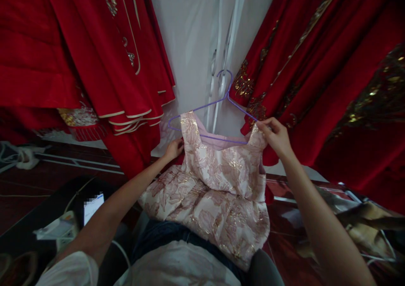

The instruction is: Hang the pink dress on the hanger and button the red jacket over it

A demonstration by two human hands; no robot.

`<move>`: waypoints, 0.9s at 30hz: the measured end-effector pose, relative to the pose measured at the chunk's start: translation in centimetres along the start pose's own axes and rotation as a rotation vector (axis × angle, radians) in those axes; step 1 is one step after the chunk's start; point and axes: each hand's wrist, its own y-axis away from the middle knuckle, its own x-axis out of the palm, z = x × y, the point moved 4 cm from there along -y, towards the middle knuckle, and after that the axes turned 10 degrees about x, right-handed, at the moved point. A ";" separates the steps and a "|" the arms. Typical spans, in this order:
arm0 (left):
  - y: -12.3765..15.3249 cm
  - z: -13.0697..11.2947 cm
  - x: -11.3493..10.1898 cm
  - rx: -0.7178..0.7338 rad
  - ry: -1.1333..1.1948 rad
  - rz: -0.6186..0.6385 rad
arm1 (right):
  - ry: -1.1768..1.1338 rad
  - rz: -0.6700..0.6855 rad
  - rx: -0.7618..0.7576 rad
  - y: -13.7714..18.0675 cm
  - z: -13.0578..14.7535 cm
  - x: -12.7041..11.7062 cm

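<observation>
A pale pink brocade dress [218, 168] with gold floral patterning lies over my lap, its neckline away from me. A thin purple hanger [211, 103] is in it, with the hook pointing up and away. The dress's left strap sits over one arm of the hanger, whose end sticks out past it. My right hand [276, 137] pinches the right strap near the other end of the hanger. At the left armhole, my left hand [174, 149] has curled fingers at the dress's edge; the fingertips are partly hidden.
Red garments [120, 66] with pale trim hang at the left, and red gold-embroidered garments [303, 66] at the right. Between them is a whitish wall or door [186, 33]. A lit phone screen [93, 208] is at lower left. Tan bags [367, 222] lie at lower right.
</observation>
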 end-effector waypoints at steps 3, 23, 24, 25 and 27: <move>-1.4 0.5 -1.0 -0.044 0.044 -0.024 | 0.011 0.000 -0.011 -0.2 0.1 -0.2; -13.4 -15.3 -4.6 0.359 -0.266 0.010 | 0.385 -0.275 -0.122 3.6 6.0 -1.4; -13.4 -16.3 -3.8 0.382 -0.291 -0.017 | 0.407 -0.290 -0.135 4.1 6.6 -1.3; -13.4 -17.3 -2.9 0.405 -0.300 -0.037 | 0.421 -0.298 -0.141 4.4 7.0 -1.2; -13.6 -19.1 -1.3 0.453 -0.276 -0.062 | 0.432 -0.296 -0.145 4.8 7.3 -1.0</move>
